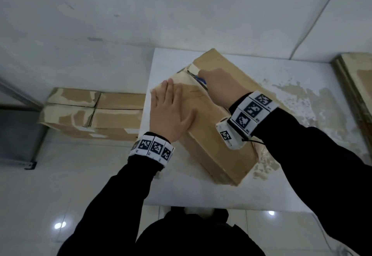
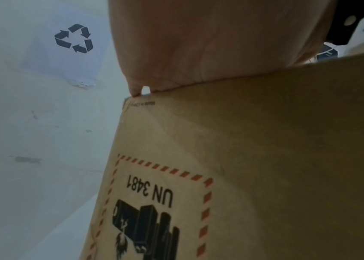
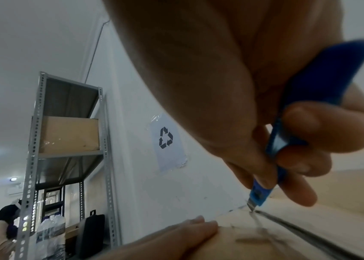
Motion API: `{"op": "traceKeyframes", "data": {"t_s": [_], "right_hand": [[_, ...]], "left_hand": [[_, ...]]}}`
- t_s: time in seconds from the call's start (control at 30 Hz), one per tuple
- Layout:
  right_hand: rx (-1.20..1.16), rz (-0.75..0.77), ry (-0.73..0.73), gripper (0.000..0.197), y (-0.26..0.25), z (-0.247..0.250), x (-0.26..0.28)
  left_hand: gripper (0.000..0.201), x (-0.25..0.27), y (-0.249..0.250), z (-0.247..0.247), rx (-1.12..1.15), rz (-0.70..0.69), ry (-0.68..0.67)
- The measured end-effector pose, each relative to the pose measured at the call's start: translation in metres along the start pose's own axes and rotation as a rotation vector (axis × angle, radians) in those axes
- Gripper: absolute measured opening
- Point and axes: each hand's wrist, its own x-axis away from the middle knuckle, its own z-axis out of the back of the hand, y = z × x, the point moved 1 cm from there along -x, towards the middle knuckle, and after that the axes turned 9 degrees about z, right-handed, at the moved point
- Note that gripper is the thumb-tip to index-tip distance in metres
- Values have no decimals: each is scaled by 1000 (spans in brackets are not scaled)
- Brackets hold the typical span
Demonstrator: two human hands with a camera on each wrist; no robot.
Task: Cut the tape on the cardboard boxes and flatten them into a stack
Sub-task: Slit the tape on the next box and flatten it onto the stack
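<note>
**Blade in the seam, my other hand close beside it**

The cardboard box (image 1: pixel 211 118) lay skewed on the white table (image 1: pixel 281 185), its long axis running from the near right to the far left. My right hand (image 1: pixel 219 83) was clenched round the blue utility knife (image 3: pixel 287 137), thumb and fingers pinching the handle, and the blade tip sat in the taped seam (image 3: pixel 299 228) near the far end of the top face. My left hand (image 1: pixel 171 112) lay flat with fingers straight, pressing down the left flap just beside that seam.

That closeness was my main worry. My left fingertips (image 3: pixel 201 227) rested near the blade, and if the knife had jumped out of the seam or skidded sideways on a tough patch of tape, it could have reached them. Too deep a cut might have snagged the blade in the cardboard, and a hard push to free it would have sent it forward without control. I judged too that the far left corner sat close to the table's edge, so a strong shove along the seam could have slid the box toward the floor. My flat palm held it only by pressure, with no grip on an edge.

Flattened boxes (image 1: pixel 92 112) already lay stacked on the floor to the left, and more cardboard (image 1: pixel 356 86) leaned at the far right. Whether anything remained inside the box I could not tell.
</note>
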Motion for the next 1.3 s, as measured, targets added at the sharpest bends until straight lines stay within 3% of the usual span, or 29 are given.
{"op": "traceKeyframes", "data": {"t_s": [0.2,0.43,0.63,0.8,0.93,1.1,1.3], "right_hand": [[63,-4,-65,36,-2,18,-5],[104,-73,-216,41,17,9,50],[-18,-210,-183,48,49,-4,128],[-158,-300,-134,47,66,-13,194],[-293,-362,-41,41,73,-27,226],[-434,-338,133,41,72,-45,245],[-477,-336,168,44,80,-56,259]], "left_hand": [[90,0,0,0,-4,3,-6],[96,-2,4,0,-29,49,-27],[78,-2,3,4,-65,3,-15],[77,-6,7,16,-226,-62,-72],[71,-8,22,24,-226,-28,-166],[73,13,76,17,-84,-461,-279],[54,6,89,3,-76,-660,-196]]}}
